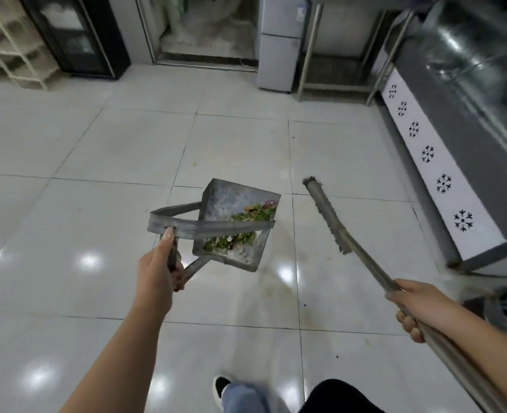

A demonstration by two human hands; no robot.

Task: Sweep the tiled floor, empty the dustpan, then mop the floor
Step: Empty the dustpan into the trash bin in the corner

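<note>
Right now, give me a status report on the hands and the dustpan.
Left hand grips dustpan handle, pan loaded with scraps. Right hand grips broom. Nothing blocking on the floor.

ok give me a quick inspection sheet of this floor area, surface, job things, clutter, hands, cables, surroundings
surface: pale glossy tiled floor with light glare, faint yellowish smears and a few dark specks near the middle
job's things: metal dustpan carried off the floor, holding green leafy scraps; long tool handle carried pointing forward, its working end out of view
clutter: scraps are in the pan only; specks on the tiles
hands: left hand grips the dustpan's handle; right hand has its fingers curled round the tool handle
cables: nothing seen
surroundings: glass display counter with snowflake panel on the right, steel table legs, small fridge, dark cabinet, white rack
</note>
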